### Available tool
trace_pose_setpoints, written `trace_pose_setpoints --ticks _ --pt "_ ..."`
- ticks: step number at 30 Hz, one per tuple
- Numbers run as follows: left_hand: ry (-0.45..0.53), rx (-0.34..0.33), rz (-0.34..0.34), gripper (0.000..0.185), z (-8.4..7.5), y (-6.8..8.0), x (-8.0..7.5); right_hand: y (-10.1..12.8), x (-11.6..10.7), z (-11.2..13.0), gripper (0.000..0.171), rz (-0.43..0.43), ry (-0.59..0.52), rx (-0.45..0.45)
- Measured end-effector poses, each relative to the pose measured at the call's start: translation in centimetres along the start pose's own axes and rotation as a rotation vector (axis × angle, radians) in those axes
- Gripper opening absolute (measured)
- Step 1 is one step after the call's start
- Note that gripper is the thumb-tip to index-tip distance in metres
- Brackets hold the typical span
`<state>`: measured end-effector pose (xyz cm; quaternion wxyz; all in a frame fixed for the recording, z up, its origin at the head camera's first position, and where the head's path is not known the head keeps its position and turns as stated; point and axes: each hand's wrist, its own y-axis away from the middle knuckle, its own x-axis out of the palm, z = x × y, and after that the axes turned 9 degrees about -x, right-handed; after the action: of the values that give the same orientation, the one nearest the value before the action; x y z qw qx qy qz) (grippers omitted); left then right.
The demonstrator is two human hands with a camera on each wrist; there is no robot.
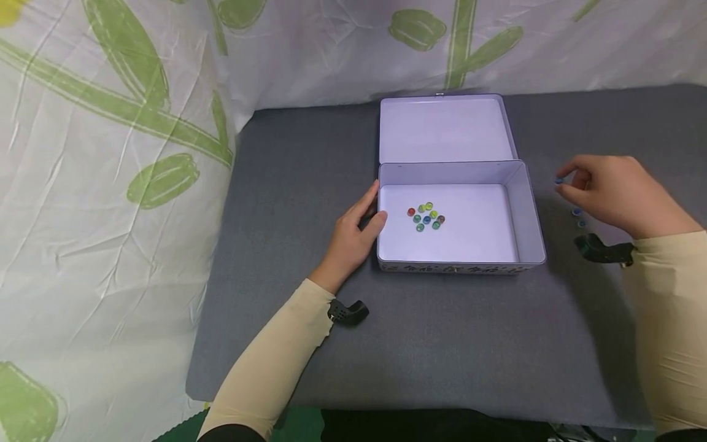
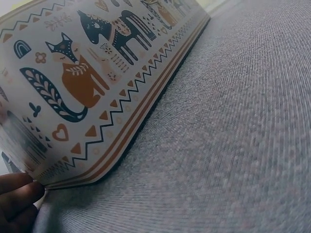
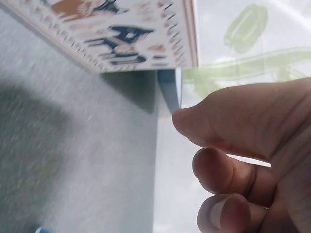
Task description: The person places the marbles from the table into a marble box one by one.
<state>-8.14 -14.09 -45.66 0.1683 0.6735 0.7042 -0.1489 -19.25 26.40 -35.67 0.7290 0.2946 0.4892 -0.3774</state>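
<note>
My left hand [image 1: 355,232] holds the left side of a tin box [image 1: 461,267], its thumb over the rim and its fingers along the outer wall. Animal patterns cover the box's outside [image 2: 80,77]; inside it is plain pale lilac. A loose cluster of small glass marbles [image 1: 427,220], green, yellow, red, blue and brown, lies on its floor, left of centre. To the right of the box, my right hand [image 1: 613,190] pinches a blue marble [image 1: 559,180] between thumb and index finger above the table. In the right wrist view the thumb [image 3: 228,121] hides that marble.
Two blue marbles, one [image 1: 577,212] just above the other [image 1: 581,223], lie on the grey table [image 1: 287,202] beneath my right hand. The box's hinged lid [image 1: 447,130] is folded back behind it. A leaf-patterned white cloth [image 1: 331,49] hangs behind and at the left.
</note>
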Motion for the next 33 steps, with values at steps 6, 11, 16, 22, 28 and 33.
trace_pose_setpoints --ticks 6,11,16,22,28,33 --pt "-0.001 0.002 -0.002 0.064 0.0 0.0 0.0 -1.1 -0.4 1.2 0.028 -0.013 -0.011 -0.025" --pt "-0.005 -0.007 -0.002 0.064 -0.1 0.0 0.0 -1.9 -0.6 2.0 0.027 -0.015 -0.035 -0.03" --pt "-0.004 -0.013 0.0 0.065 -0.2 0.0 -0.1 -2.7 -0.8 2.7 0.028 -0.007 -0.055 -0.032" --pt "0.0 -0.012 0.002 0.065 -0.3 0.1 -0.2 -3.6 -1.1 3.9 0.029 -0.015 -0.082 -0.054" --pt "0.01 -0.003 -0.002 0.065 -0.3 0.1 -0.2 -4.8 -0.9 5.7 0.024 -0.023 -0.093 -0.094" --pt "0.017 0.013 -0.011 0.063 -0.1 0.0 -0.1 -6.0 -0.4 7.4 0.02 -0.015 -0.104 -0.124"
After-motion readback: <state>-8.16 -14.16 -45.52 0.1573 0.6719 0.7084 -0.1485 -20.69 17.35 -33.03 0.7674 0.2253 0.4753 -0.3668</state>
